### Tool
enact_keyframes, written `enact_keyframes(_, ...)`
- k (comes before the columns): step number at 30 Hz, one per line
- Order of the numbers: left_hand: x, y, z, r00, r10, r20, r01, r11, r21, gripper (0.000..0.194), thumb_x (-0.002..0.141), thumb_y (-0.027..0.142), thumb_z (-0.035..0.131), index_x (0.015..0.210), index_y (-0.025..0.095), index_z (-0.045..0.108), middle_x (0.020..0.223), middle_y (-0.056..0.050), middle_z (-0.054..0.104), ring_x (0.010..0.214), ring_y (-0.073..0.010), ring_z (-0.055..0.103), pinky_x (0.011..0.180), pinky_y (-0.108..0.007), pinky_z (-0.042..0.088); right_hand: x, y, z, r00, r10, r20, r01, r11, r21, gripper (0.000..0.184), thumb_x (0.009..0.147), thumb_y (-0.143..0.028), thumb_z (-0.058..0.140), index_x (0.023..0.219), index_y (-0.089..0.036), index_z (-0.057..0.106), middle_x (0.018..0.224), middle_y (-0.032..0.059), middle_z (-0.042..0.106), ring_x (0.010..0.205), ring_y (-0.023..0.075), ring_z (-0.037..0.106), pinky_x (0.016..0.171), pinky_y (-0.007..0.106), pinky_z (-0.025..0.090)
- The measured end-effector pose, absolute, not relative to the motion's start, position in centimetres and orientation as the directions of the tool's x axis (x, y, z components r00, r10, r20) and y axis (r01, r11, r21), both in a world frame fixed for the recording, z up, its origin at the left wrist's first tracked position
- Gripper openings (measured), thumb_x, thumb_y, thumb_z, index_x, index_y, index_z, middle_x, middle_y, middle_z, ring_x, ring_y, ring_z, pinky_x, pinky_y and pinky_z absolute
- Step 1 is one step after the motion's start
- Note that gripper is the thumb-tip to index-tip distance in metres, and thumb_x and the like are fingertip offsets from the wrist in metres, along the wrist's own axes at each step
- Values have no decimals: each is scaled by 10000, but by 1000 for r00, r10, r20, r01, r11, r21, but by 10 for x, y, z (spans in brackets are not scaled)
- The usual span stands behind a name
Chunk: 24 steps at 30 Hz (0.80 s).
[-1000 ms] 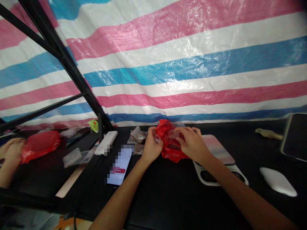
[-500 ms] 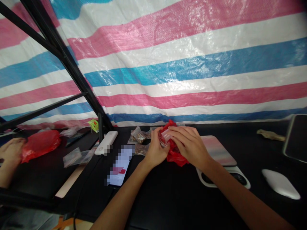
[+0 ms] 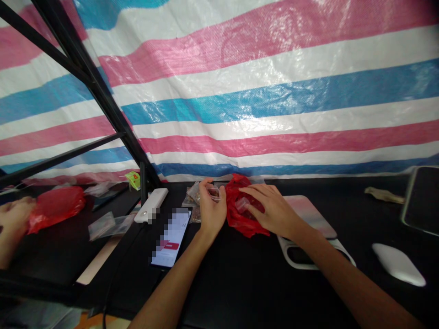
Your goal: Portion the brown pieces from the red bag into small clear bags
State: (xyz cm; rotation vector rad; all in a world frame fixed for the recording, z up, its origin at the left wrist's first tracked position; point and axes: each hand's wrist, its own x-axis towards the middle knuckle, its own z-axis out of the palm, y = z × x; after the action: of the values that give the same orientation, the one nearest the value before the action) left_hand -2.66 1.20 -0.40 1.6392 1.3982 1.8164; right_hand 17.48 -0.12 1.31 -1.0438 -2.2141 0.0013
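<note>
A: Grip?
B: Left hand [image 3: 213, 211] curls round a clear bag [image 3: 215, 193]; right hand [image 3: 272, 206] pinches a clear cup [image 3: 242, 204] at the red bag [image 3: 246, 225].
A: Progress?
B: Filled packets [image 3: 192, 196] lie alongside; remainder unclear.

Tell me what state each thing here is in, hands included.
Left hand, holding the clear plastic bag
Clear plastic bag, mouth seemingly open
Right hand, fingers on the small clear cup
Small clear cup, at the red plastic bag's opening
Red plastic bag, crumpled, open
Phone, screen lit, partly pixelated
Digital scale, partly covered, no digits readable
Filled bags, lying down, sealing unclear
</note>
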Motion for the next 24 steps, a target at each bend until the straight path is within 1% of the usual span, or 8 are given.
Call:
enact_keyframes(3, -18, 1, 3, -169, 796, 581, 238, -539, 808, 366, 980, 406, 615, 1253, 250, 427, 892, 23, 458, 776, -138, 494, 776, -282, 440, 165, -9, 16, -466, 663, 586, 598, 724, -344, 450, 943, -282, 668, 1380, -281, 561, 1341, 89, 665, 1223, 296, 601, 1038, 501, 456)
enact_keyframes(6, -12, -11, 6, 3, 861, 509, 77, -507, 858, 479, 964, 518, 619, 1296, 282, 367, 1035, -9, 506, 861, -140, 544, 832, -296, 470, 155, -15, 16, -455, 671, 586, 499, 737, -457, 473, 923, -325, 703, 1366, -278, 543, 1347, 95, 660, 1227, 293, 606, 1052, 494, 463)
enact_keyframes(9, -12, -15, 5, 169, 889, 425, -43, -424, 905, 560, 944, 575, 624, 1327, 309, 314, 1164, -41, 501, 966, -160, 575, 895, -327, 488, 149, -17, 13, -413, 733, 540, 398, 679, -617, 478, 927, -305, 681, 1377, -286, 521, 1329, 88, 666, 1193, 270, 634, 1039, 468, 482)
enact_keyframes(12, -15, -12, 1, 239, 877, 417, -61, -416, 908, 682, 893, 665, 636, 1370, 313, 299, 1196, -55, 476, 1020, -189, 563, 940, -361, 486, 151, -16, 18, -415, 798, 437, 261, 564, -783, 497, 931, -310, 666, 1397, -300, 494, 1150, 44, 709, 1020, 221, 684, 919, 385, 539)
enact_keyframes(14, -18, -8, -1, 168, 883, 439, -12, -444, 896, 620, 934, 703, 524, 1362, 297, 333, 1180, -60, 474, 1059, -205, 541, 989, -381, 465, 162, -15, 29, -393, 826, 403, 234, 514, -826, 495, 910, -326, 682, 1375, -298, 514, 1028, 18, 697, 908, 207, 673, 835, 351, 547)
enact_keyframes(17, -22, -3, 0, 105, 865, 491, 174, -502, 847, 410, 1042, 576, 368, 1303, 264, 418, 1187, -80, 511, 1145, -222, 528, 1066, -406, 424, 196, -10, 46, -317, 879, 357, 294, 449, -844, 447, 891, -330, 669, 1322, -285, 562, 1040, 24, 674, 870, 205, 640, 774, 332, 536)
enact_keyframes(21, -26, -7, 2, 404, 782, 475, 512, -623, 592, 216, 1015, 369, 508, 1183, 249, 568, 1083, -68, 636, 1007, -235, 619, 954, -400, 482, 254, 1, 49, -369, 914, 170, 430, 330, -840, 429, 863, -255, 628, 1291, -250, 590, 907, 16, 625, 731, 176, 590, 594, 273, 464)
enact_keyframes(24, -22, -11, -3, 455, 786, 420, 610, -618, 496, 125, 973, 306, 568, 1070, 255, 627, 1031, -42, 665, 883, -213, 654, 798, -346, 512, 284, 6, 38, -442, 897, -2, 517, 253, -818, 448, 823, -304, 699, 1262, -252, 629, 804, -14, 569, 661, 166, 565, 539, 259, 434)
